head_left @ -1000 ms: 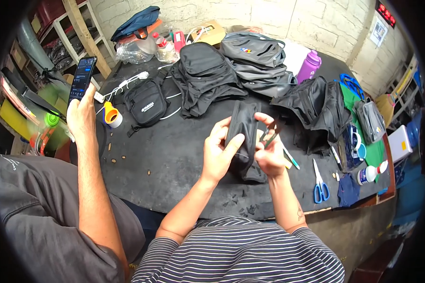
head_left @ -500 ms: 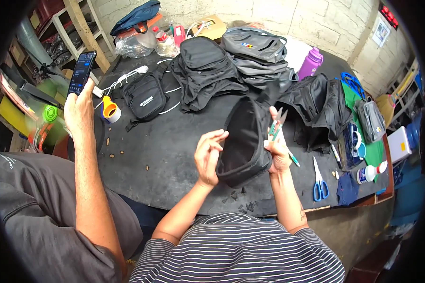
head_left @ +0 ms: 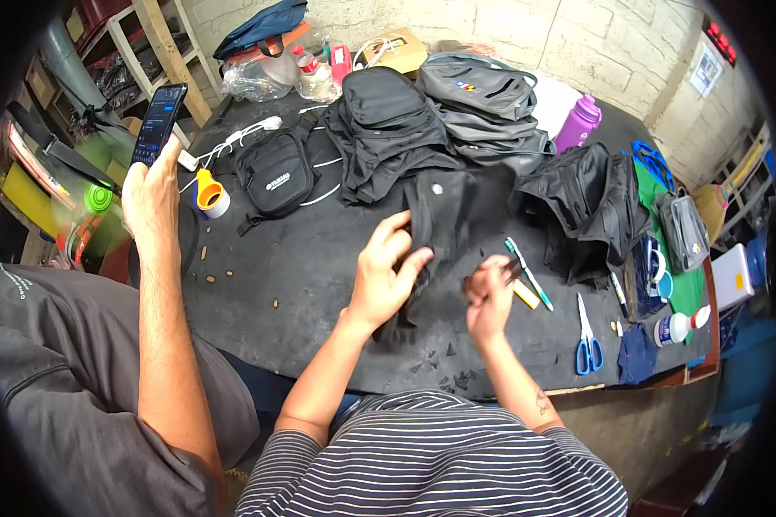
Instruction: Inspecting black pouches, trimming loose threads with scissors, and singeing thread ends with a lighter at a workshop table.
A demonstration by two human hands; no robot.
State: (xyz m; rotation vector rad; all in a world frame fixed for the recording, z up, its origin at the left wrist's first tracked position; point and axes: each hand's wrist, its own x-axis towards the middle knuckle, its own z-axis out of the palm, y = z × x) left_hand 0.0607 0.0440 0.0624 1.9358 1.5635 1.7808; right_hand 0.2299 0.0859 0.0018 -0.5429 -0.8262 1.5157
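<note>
My left hand (head_left: 382, 274) pinches a black fabric bag piece (head_left: 457, 207), thumb and fingers closed on its near left edge. The piece hangs above the table, its far part smeared by motion, with a small pale spot near the top. Right of it and apart from my left hand, my right hand (head_left: 490, 303) is curled closed and blurred. Something dark shows at its fingers, too smeared to name. A green and white pen-like stick (head_left: 530, 276) lies beside it, with a small yellow object (head_left: 526, 295). Black fabric scraps (head_left: 448, 379) lie near the table's front edge.
Blue-handled scissors (head_left: 586, 340), a white bottle (head_left: 679, 327) and black bag parts (head_left: 586, 211) lie to the right. Black (head_left: 384, 129) and grey backpacks (head_left: 478, 95), a small black bag (head_left: 276, 177) and a purple bottle (head_left: 578, 122) stand behind. At left, another person's hand (head_left: 151, 194) holds a phone (head_left: 159, 123).
The black piece has turned from its open side to a flatter, blurred face. My left hand has taken hold of its edge. My right hand has come away from it; the green-handled snips no longer show clearly.
</note>
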